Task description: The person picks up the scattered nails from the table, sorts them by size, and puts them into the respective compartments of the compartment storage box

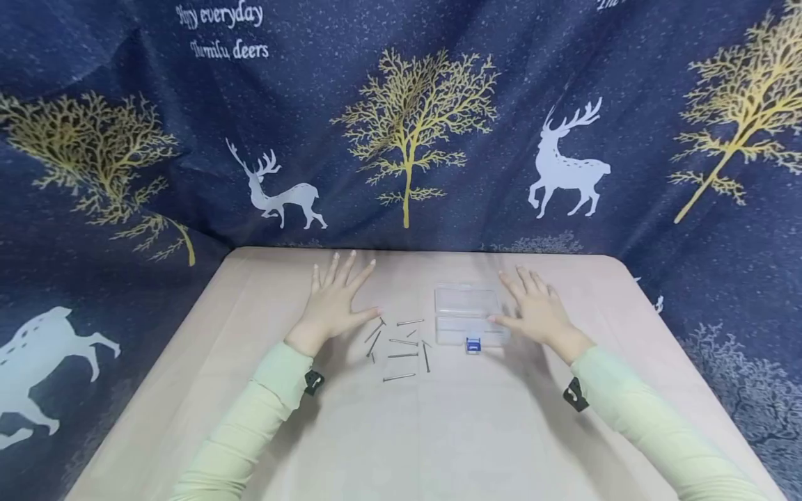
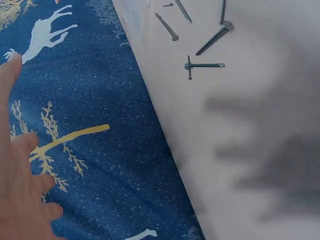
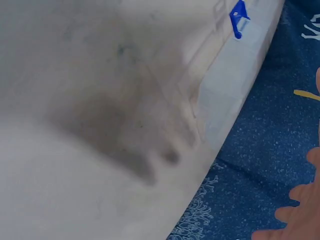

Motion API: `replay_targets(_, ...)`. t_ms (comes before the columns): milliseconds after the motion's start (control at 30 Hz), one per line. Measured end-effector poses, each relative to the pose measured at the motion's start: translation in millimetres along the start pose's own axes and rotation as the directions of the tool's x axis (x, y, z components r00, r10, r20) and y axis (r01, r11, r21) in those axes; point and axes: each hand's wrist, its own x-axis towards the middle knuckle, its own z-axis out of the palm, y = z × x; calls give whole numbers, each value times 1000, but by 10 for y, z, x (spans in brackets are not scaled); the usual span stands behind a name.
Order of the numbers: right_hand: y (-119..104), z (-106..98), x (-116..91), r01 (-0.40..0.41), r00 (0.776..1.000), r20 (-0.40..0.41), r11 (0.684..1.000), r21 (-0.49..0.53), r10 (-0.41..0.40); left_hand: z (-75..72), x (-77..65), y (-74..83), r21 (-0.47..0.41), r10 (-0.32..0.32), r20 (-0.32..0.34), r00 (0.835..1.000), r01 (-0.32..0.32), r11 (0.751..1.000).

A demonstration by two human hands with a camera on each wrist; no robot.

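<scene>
Fingers spread apart on both: left hand [image 1: 332, 303] beside loose nails [image 1: 403, 355], right hand [image 1: 539, 313] at the opened clear box [image 1: 452, 332] — contact indeterminable — nearer the tabletop's [image 1: 401, 445] far edge.

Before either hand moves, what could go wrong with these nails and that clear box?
The loose nails lie close to the left fingers, so a sweep might scatter them. The shortest nail could prove hard to pinch. The clear box sits open beside the right fingers, so a bump might shift it.
</scene>
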Motion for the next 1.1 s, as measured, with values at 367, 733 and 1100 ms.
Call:
replay_targets(367,62,-55,-25,-6,997,-75,995,100,13,-74,-35,62,-2,34,-62,997,-34,999)
replay_targets(733,150,28,-36,-140,989,18,889,435,147,48,-84,112,-296,-76,-73,994,51,954)
replay_targets(1100,269,162,-52,-324,946,183,759,565,268,270,-42,70,-486,-147,-6,989,126,865)
